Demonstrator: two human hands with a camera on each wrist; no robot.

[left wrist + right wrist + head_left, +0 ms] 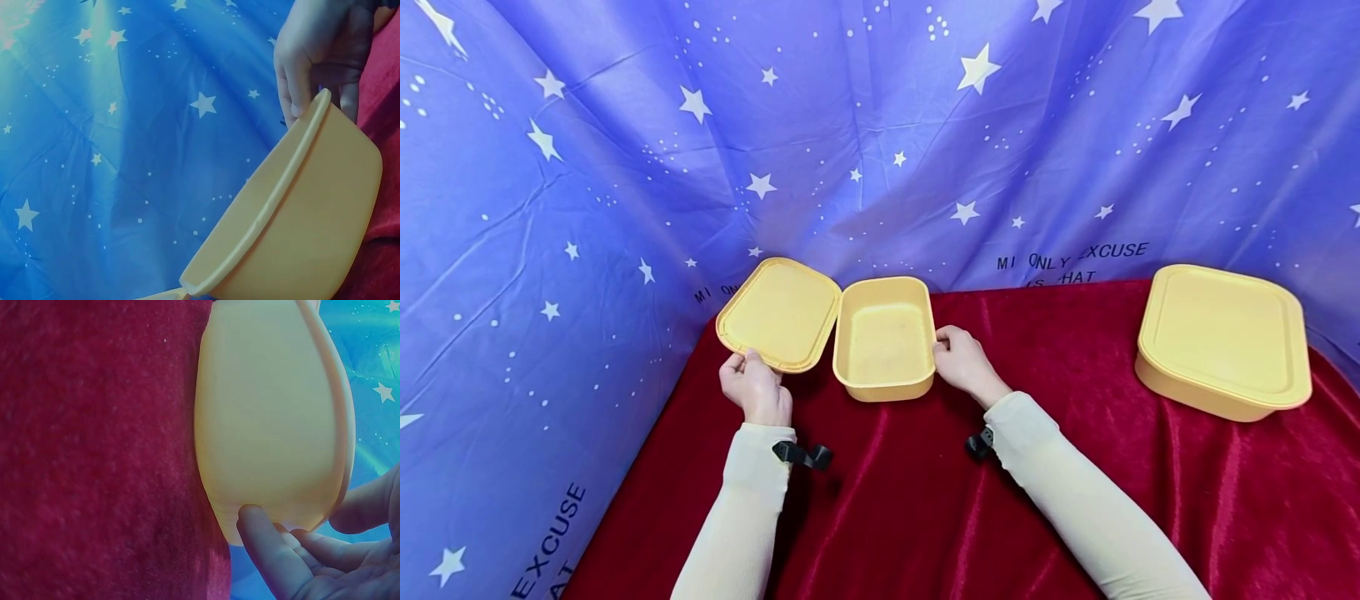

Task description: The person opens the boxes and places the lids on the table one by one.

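On the left part of the worktop [925, 517], which is draped in dark red velvet cloth, stands a small open rectangular yellow plastic box [884, 340] with rounded corners, its inside bare. The person's right hand [964, 361] grips the box's right wall, thumb at the rim and fingers curled against the outer side; the right wrist view shows the fingertips [265, 540] pressed on the yellow wall just under the rim. The left hand [754, 385] pinches the near edge of a flat yellow plastic lid [779, 313] of matching shape, which is held tilted, its right edge just beside the box's left rim; whether the two touch cannot be told. The left wrist view looks across at the box and the other hand on its far rim, with only a sliver of the lid at the bottom edge. Both arms wear cream sleeves with a black strap at each wrist. Well apart, at the right of the worktop, sits a larger yellow plastic box with its lid on [1223, 340]. A blue cloth printed with white stars [625, 167] hangs behind and along the left side.
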